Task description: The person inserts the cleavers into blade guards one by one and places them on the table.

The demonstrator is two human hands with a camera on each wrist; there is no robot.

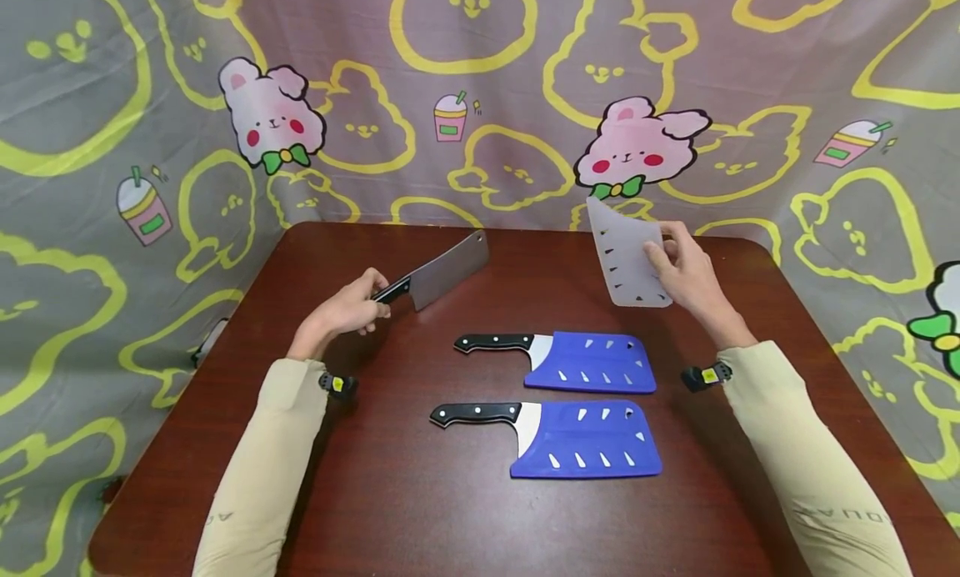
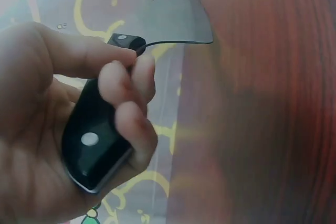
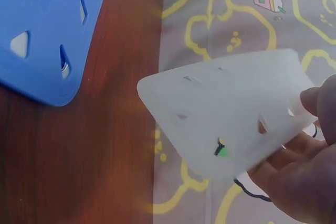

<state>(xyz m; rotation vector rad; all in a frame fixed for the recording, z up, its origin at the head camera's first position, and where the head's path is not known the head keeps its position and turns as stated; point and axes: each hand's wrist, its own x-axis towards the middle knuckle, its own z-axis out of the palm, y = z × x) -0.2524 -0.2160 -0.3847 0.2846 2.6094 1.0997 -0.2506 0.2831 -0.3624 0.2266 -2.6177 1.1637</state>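
My left hand point(image 1: 352, 303) grips the black riveted handle point(image 2: 94, 135) of a cleaver, its bare steel blade point(image 1: 450, 270) slanting up and away to the right over the table. On the right, my right hand point(image 1: 686, 268) pinches a whitish translucent blade cover point(image 1: 626, 256) along one edge, thumb on the near face. Small slots run through that cover point(image 3: 226, 103), and it is held up apart from the blade. Between and below the hands lie two more cleavers, each with its blade inside a blue cover point(image 1: 592, 363), black handles point(image 1: 480, 413) pointing left.
The dark red-brown wooden table point(image 1: 420, 510) has rounded corners. Behind it and at both sides hangs a grey cloth point(image 1: 517, 27) with yellow outlines and pink rabbit faces. The two blue-covered cleavers lie one nearer than the other, roughly parallel.
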